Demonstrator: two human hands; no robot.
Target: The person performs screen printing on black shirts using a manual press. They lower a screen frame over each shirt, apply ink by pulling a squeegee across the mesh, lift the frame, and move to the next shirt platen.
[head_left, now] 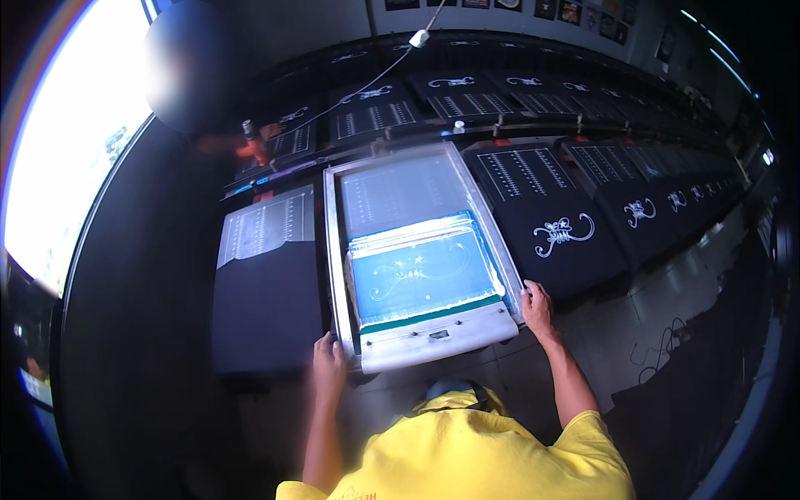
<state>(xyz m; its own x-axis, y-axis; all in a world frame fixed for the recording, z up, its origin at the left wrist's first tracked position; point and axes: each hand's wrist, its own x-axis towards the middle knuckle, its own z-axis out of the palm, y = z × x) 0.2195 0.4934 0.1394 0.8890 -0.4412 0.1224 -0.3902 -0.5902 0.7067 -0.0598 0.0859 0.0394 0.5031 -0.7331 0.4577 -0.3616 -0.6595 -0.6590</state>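
Black cloth panels (554,265), matte and soft-looking, run left to right in rows, printed with white scrolls and ruled patterns. Between panels of the near row lies a long rectangular frame (336,250), pale and metallic; the step in hand looks like steadying or shifting it by both sides, and the next move calls for an even, level hold. Its near half shows smooth blue mesh (417,271) with faint scrollwork. At the near end sits a pale, smooth bar (400,350). The right hand (537,307) is clamped around the right rail; the left hand (329,367) meets the near left corner, too blurred to tell whether it grips. Thick white paste (500,292) edges the mesh
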